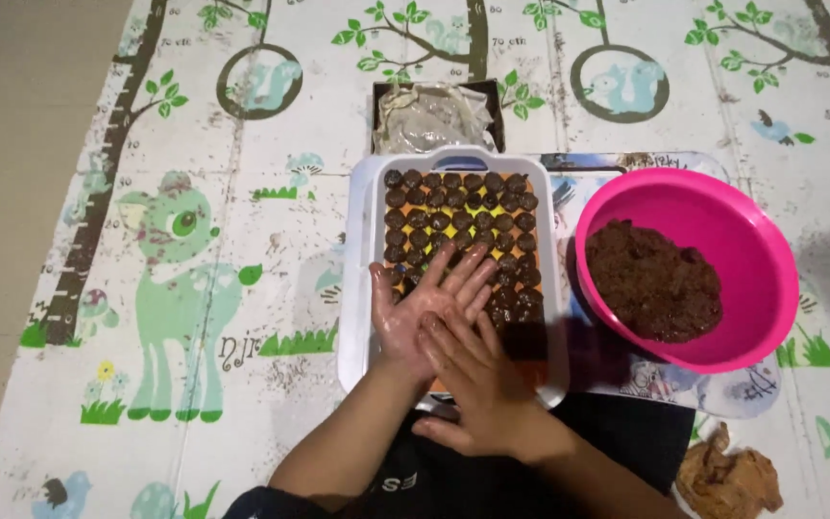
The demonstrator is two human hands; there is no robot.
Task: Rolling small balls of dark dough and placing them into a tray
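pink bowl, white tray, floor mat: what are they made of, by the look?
Pink bowl: likely plastic, smooth uniform colour with a soft sheen. White tray: probably plastic too, with a moulded rim and rounded corners. Floor mat: looks like printed vinyl or foam, with a cartoon print and worn specks.

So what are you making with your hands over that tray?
A person is pressing both palms together over a white tray: the left hand lies open, palm up and shiny, and the right hand lies across it. Whatever may be between them is hidden. The tray is nearly filled with rows of small dark balls. To the right, a pink bowl holds a dark brown mix. All of it sits on a play mat.
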